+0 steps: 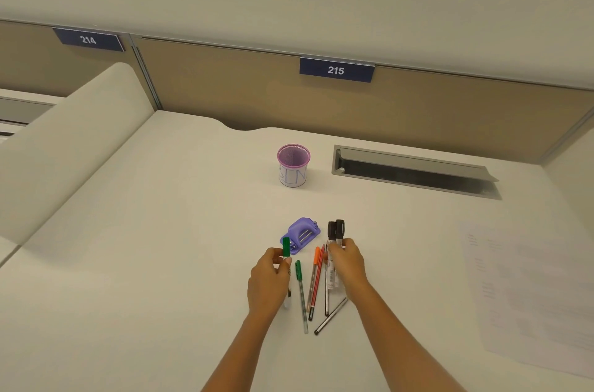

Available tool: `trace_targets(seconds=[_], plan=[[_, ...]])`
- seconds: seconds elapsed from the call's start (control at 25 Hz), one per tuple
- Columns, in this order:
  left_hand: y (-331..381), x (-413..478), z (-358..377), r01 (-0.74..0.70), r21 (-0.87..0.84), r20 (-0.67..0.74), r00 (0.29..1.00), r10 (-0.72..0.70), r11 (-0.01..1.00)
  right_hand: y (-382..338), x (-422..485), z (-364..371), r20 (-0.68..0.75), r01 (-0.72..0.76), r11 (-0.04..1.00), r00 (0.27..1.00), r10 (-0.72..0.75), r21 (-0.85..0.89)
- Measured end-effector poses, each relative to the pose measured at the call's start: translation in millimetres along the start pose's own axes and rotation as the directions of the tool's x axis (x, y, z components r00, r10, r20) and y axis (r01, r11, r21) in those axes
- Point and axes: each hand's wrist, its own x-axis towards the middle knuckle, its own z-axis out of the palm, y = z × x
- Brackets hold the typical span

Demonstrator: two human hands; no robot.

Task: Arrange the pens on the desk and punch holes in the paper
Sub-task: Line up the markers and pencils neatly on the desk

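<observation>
My left hand grips a green-capped marker, cap pointing away from me. My right hand grips two black-capped markers together, caps forward. Between the hands several thin pens lie on the white desk: a green pen, an orange pen beside a red one, and two dark pens nearer me. A purple hole punch sits just beyond the hands. Farther back stands a purple mesh pen cup, with nothing showing inside. A printed paper sheet lies at the right.
A grey cable tray slot is sunk into the desk at the back right. A tan partition with a "215" label closes the back. A rounded divider borders the left side.
</observation>
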Motion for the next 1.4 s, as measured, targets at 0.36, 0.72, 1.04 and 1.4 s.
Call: trace_targets(seconds=[0.36, 0.72, 1.04, 1.4], plan=[[-13, -28, -27, -0.112, -0.314, -0.121, 0.99, 0.077, 0.943, 8, -54, 33, 0.386, 0.289, 0.954, 0.873, -0.297, 0.08], [-44, -48, -34, -0.12, -0.332, -0.19, 0.98, 0.058, 0.936, 37, -77, 57, 0.412, 0.409, 0.911, 0.822, -0.394, 0.055], [-42, -52, -28, -0.112, -0.322, -0.243, 0.969, 0.032, 0.94, 35, -84, 55, 0.357, 0.454, 0.891, 0.828, -0.433, 0.027], [-41, -35, -62, 0.009, -0.565, -0.247, 0.952, -0.18, 0.825, -4, -75, 81, 0.46, 0.375, 0.927, 0.825, -0.328, -0.012]])
